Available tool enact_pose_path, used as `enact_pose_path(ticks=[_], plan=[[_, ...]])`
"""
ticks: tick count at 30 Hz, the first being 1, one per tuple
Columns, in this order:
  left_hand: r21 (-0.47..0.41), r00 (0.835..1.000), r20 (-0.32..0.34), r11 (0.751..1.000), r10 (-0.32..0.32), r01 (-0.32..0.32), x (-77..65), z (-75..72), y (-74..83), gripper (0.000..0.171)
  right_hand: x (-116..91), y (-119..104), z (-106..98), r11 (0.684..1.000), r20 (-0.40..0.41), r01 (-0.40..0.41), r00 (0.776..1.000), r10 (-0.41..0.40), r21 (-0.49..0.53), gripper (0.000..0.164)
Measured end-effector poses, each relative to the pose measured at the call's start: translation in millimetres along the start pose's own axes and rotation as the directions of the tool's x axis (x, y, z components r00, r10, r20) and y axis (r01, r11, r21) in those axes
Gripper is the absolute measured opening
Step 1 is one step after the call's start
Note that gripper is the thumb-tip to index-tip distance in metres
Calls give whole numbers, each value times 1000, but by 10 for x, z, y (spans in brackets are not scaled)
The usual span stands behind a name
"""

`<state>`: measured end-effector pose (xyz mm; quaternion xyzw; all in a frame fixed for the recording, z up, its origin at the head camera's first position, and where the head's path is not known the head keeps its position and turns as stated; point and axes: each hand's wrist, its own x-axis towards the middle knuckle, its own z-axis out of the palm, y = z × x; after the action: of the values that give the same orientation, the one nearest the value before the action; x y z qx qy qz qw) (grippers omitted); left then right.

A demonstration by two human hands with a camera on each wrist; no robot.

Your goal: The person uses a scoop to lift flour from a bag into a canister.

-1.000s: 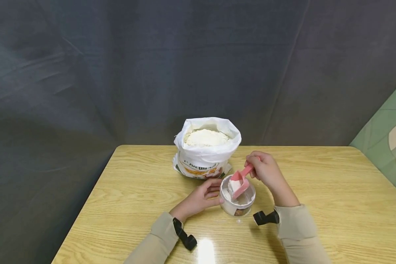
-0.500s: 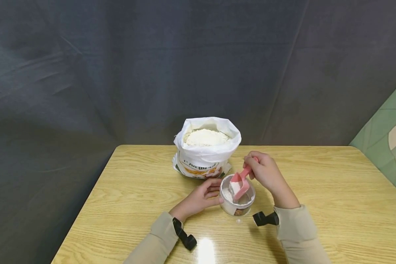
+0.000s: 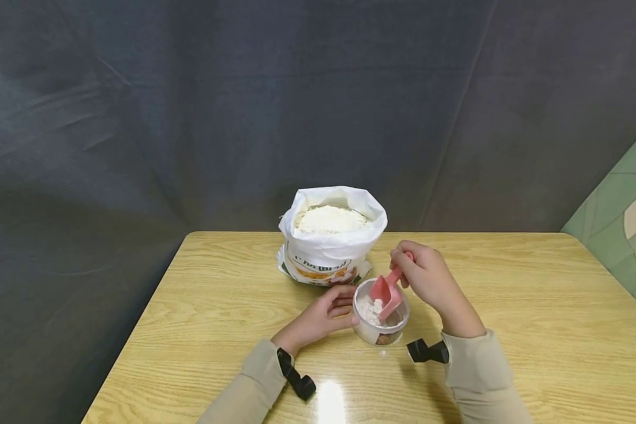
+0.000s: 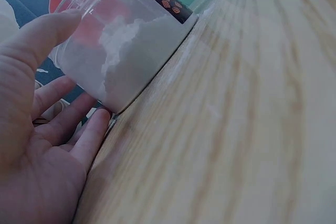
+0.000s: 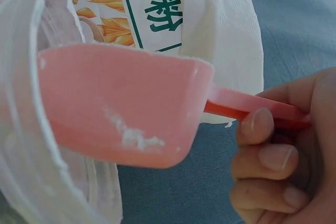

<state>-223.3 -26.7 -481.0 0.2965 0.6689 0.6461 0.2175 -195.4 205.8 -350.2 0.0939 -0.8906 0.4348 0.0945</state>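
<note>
My right hand [image 3: 426, 275] grips the handle of a pink scoop [image 3: 389, 294]. The scoop's bowl tilts down into a clear plastic jar [image 3: 378, 337]. White flour [image 4: 134, 51] lies heaped inside the jar, seen through its wall in the left wrist view. A smear of flour clings to the outside of the scoop in the right wrist view. My left hand [image 3: 320, 318] rests against the jar's left side, its thumb near the rim and its fingers fairly straight by the base. Behind the jar stands an open white flour bag [image 3: 331, 250], full nearly to its rolled rim.
The wooden table [image 3: 217, 306] runs up to a dark grey cloth [image 3: 318, 106] at the back. A green patterned surface [image 3: 625, 224] shows at the far right. A little spilled powder [image 3: 383, 353] lies in front of the jar.
Flour has slid off the scoop into the jar, leaving its pink inside mostly bare. The scoop has tilted and shifted slightly. My left hand and the bag have stayed put.
</note>
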Motion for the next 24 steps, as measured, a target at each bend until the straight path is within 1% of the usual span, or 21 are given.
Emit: enact_pose_path(ticks=[4, 11, 19, 24], plan=[[0, 1000, 2, 1000, 8, -8, -1, -4, 10, 60, 4, 7, -16, 1000, 1, 22, 1000, -22, -18, 30], [-5, 1000, -1, 1000, 4, -4, 1, 3, 26, 59, -17, 19, -89, 999, -6, 11, 1000, -11, -41, 32], [-1, 1000, -5, 1000, -3, 3, -3, 8, 37, 59, -17, 31, -93, 999, -1, 7, 1000, -7, -37, 31], [-4, 1000, -5, 1000, -8, 8, -12, 11, 45, 59, -30, 39, -124, 1000, -24, 5, 1000, -6, -24, 31]])
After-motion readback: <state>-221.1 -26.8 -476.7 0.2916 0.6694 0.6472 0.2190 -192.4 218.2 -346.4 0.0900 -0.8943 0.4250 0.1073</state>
